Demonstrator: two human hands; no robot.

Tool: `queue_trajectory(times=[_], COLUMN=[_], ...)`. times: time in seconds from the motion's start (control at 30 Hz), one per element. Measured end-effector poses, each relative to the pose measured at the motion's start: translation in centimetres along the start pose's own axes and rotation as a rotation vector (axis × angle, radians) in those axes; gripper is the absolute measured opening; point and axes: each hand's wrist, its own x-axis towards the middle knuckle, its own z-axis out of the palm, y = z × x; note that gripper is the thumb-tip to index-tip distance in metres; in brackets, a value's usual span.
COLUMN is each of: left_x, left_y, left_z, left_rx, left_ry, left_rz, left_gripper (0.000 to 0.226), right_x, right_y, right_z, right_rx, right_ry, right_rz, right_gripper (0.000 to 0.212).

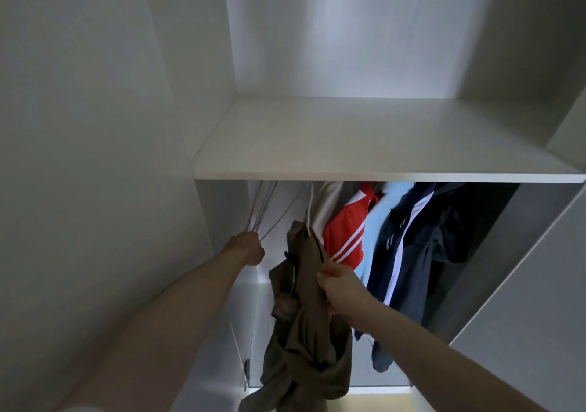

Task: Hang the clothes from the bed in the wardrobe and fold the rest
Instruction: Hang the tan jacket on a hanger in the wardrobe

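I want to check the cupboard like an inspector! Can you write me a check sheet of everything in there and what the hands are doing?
Surface: white wardrobe shelf, bare where visible.
Job's things: olive-brown garment hanging crumpled on a white hanger; orange top with white stripes, pale blue garment and dark navy jacket hang to its right.
Clutter: nothing seen.
Hands: left hand grips the spare white hangers; right hand grips the olive-brown garment.
Cables: nothing seen.
Surroundings: white wardrobe walls; the hanging rail is hidden behind the shelf.

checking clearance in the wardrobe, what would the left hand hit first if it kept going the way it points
Probably the empty white hangers the left hand already grips, then the shelf's underside above them; depth is unclear.
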Motion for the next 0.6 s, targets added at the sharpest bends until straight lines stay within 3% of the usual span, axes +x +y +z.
queue_trajectory(times=[0.13, 0.4, 0.6], left_x=[-0.6, -0.9, -0.3], left_y=[-0.6, -2.1, -3.0], left_z=[-0.3, -0.4, -0.8], left_rx=[-0.018, -0.059, -0.067], left_ry=[0.042, 0.177, 0.155], left_rz=[0.039, 0.093, 0.075], left_gripper=[0.047, 0.023, 0.033], right_x=[1.4, 5.1, 5.0], right_y=[-2.1, -3.1, -2.7], right_z=[2.0, 2.6, 6.2], right_rx=[0.121, 0.228, 0.432], right_ry=[-0.066, -0.005, -0.129], right_rz=[0.006, 0.001, 0.052], right_gripper=[0.02, 0.024, 0.018])
